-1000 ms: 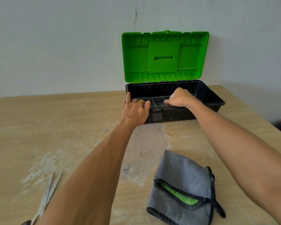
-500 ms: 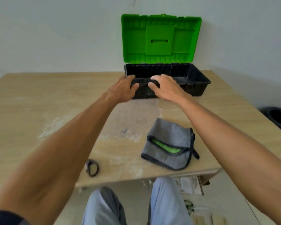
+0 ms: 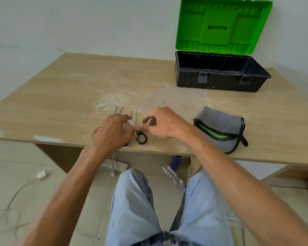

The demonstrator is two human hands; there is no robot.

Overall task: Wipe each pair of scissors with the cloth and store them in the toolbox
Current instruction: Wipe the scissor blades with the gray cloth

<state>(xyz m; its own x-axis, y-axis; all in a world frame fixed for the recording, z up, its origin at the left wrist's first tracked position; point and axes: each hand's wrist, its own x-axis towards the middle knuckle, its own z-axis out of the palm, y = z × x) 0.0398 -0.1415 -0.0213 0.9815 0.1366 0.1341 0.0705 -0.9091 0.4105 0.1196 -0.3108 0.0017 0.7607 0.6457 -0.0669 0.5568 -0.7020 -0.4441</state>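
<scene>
A pair of scissors (image 3: 140,137) with black handles lies near the table's front edge, blades pointing away from me. The blade tips of a second pair (image 3: 118,110) stick out beyond my left hand (image 3: 112,133), which lies over that pair with its fingers spread. My right hand (image 3: 164,123) hovers just right of the black handles, fingers curled and apart, one fingertip touching the scissors near the pivot. The folded grey cloth (image 3: 220,124) with black trim lies to the right. The black toolbox (image 3: 219,82) stands at the back right with its green lid (image 3: 222,25) up.
White dusty patches mark the wooden table (image 3: 60,96) around the scissors. Under the table I see my legs, a plastic bottle (image 3: 172,176), a purple cylinder and loose cables on the tiled floor. A wall runs close behind the toolbox.
Both hands have come back from the toolbox's front rim to the scissors at the table's front edge. My head has tilted down and left, so the toolbox now appears at the upper right.
</scene>
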